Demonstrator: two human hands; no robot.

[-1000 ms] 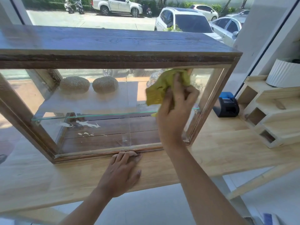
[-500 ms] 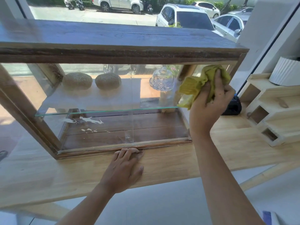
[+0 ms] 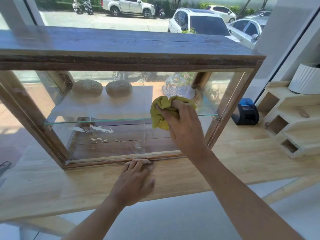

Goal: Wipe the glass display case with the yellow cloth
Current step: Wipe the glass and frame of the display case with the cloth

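head view: right hand (image 3: 181, 123) is pressing crumpled yellow cloth (image 3: 161, 110) against wood-framed glass display case (image 3: 121, 135), unwiped pane stretching frame-left.

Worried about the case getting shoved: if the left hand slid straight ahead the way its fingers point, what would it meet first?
The left hand lies flat on the counter, fingertips already at the display case bottom rail, which it would likely meet first.

A single head-worn wide-angle view looks forward and down, close over the counter (image 3: 242, 163), facing the case (image 3: 131, 61) beyond the fingers (image 3: 138, 164) and the street window.
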